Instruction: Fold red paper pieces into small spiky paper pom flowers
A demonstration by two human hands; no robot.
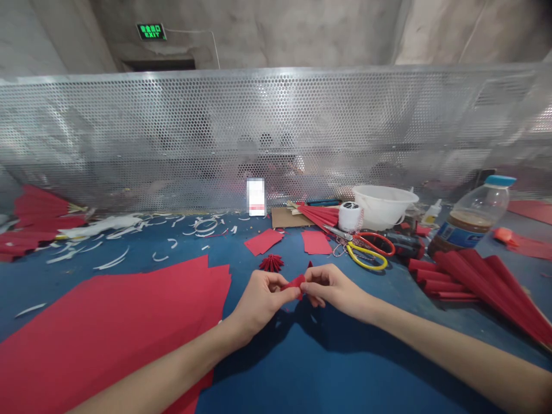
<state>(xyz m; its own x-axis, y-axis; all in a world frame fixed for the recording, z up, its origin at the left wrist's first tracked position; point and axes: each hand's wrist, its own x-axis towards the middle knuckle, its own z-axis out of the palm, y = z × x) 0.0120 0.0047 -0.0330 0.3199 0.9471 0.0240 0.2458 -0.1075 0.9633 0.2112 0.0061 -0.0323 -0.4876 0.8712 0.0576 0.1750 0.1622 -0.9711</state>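
Observation:
My left hand [261,299] and my right hand [332,287] meet over the blue table [310,362], both pinched on a small folded piece of red paper [295,282] held between them. A finished little pleated red fan [271,263] lies just beyond my left hand. Two small red paper rectangles [264,241] [316,242] lie farther back. A big stack of red paper sheets [107,322] covers the table at my left.
Scissors with red and yellow handles [366,248], a white spool [349,216], a white bowl [383,204] and a plastic bottle [470,221] stand at the right rear. Folded red fans [483,282] lie right, more red fans [37,221] far left. White paper scraps [129,238] litter the back. A perforated metal screen [276,132] closes the rear.

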